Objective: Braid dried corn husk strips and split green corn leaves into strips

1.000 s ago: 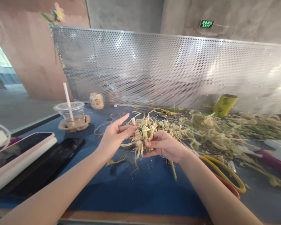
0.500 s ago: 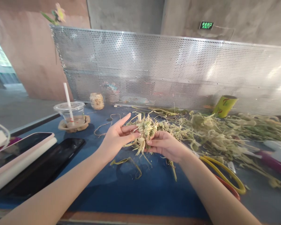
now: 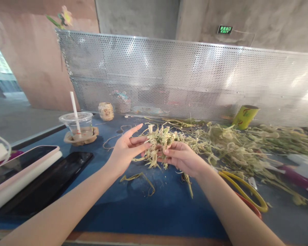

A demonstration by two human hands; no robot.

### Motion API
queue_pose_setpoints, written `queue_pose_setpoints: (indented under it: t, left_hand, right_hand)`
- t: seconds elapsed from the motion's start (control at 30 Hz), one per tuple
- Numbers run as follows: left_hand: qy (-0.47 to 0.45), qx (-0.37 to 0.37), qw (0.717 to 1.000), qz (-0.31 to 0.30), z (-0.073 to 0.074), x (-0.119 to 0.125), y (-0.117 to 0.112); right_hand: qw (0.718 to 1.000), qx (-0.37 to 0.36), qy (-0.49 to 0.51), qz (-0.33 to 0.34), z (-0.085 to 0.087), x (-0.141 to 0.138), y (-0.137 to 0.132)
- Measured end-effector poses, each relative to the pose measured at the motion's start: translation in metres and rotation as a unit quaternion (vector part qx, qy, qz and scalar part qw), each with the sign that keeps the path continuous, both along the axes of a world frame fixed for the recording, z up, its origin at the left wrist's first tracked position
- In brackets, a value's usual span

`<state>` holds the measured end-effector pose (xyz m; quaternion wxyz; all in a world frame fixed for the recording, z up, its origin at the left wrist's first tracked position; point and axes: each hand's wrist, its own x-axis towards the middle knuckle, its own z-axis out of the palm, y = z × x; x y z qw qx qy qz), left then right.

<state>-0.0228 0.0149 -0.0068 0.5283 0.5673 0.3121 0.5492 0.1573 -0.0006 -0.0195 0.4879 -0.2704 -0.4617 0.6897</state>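
Between my hands, above the blue table (image 3: 154,218), is a bunch of dried, pale green flowers (image 3: 161,138) with curled petals and leaves. My left hand (image 3: 127,148) pinches the bunch from the left with thumb and fingers, its index finger stretched out. From the right, my right hand (image 3: 182,157) grips the lower right part between thumb and fingers. Some fingertips are hidden behind the petals. Below my hands lie a loose dried leaf strip (image 3: 138,176) and a short stem piece (image 3: 189,184).
A heap of dried plants (image 3: 236,147) spreads to the right, near yellow-handled scissors (image 3: 246,191), a purple tool (image 3: 297,177) and a yellow-green cylinder (image 3: 245,117). On the left are a plastic cup (image 3: 78,124), a black phone (image 3: 48,181) and another phone (image 3: 23,164). A perforated metal screen (image 3: 169,75) stands behind.
The bunch has turned and loosened slightly between my hands, with a gap now showing in its lower middle. My right fingers have shifted a little; both hands stay in about the same place.
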Motion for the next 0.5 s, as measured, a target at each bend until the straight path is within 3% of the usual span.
queue_pose_setpoints:
  t: [0.3,0.5]
  left_hand:
    - [0.002,-0.013,1.000,-0.016,0.0015,0.0017,0.0005]
    - [-0.006,-0.022,1.000,0.004,0.0020,0.0018,-0.0002]
  right_hand:
    - [1.000,-0.003,-0.001,-0.027,0.0007,0.0002,0.0008]
    - [1.000,0.002,0.000,-0.008,0.0007,-0.0004,0.0000]
